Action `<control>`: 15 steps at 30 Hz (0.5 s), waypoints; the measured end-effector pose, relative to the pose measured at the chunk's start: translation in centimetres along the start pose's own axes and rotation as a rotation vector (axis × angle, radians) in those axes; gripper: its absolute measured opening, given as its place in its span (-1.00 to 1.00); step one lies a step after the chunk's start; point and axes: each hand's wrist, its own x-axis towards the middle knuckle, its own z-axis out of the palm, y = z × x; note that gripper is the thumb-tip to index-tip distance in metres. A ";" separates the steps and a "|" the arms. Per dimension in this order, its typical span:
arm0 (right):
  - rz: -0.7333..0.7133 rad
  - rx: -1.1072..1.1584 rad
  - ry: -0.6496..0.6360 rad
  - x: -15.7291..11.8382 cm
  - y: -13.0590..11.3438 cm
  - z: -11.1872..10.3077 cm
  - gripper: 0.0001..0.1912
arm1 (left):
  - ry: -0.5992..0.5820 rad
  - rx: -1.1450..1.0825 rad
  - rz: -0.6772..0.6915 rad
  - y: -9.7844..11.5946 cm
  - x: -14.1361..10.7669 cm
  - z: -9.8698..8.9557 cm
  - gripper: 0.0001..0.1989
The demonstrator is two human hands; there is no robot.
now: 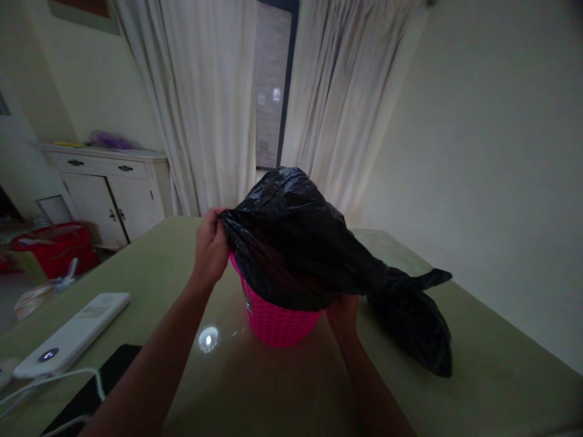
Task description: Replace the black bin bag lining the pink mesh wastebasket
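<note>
A pink plastic basket (285,325) with a woven pattern stands upright on the table in front of me. A black plastic bag (296,237) covers its top and hangs over part of the near rim. At the basket's left side, my left hand (212,246) is closed on the bag's edge, close to the pink rim. My right hand (344,312) is at the basket's right side under the bag; the plastic covers most of its fingers, so its grip is hidden. The basket's inside cannot be seen.
Right of the basket lies another bunched black bag (412,321). On the left of the green table (218,388) are a white power bank (75,334) with a cable and a dark flat object (104,379). A white cabinet (104,194) and red bag (59,249) stand beyond.
</note>
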 end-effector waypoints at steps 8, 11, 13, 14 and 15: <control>0.219 -0.096 -0.213 0.2 1.2 -0.6 -0.51 | 0.338 0.037 0.338 -4.3 -4.0 2.5 -0.76; 0.259 -0.186 -0.295 0.4 1.0 -0.3 -0.53 | 0.320 0.129 0.414 -6.4 -4.8 2.1 -0.73; 0.277 -0.259 -0.341 0.5 0.9 -0.3 -0.45 | 0.235 0.168 0.397 -7.7 -5.2 1.5 -0.72; 0.278 -0.295 -0.370 0.5 0.9 -0.4 -0.40 | 0.185 0.186 0.374 -8.2 -5.4 1.1 -0.71; 0.275 -0.328 -0.403 0.6 0.8 -0.6 -0.35 | 0.132 0.212 0.352 -8.6 -5.5 0.7 -0.68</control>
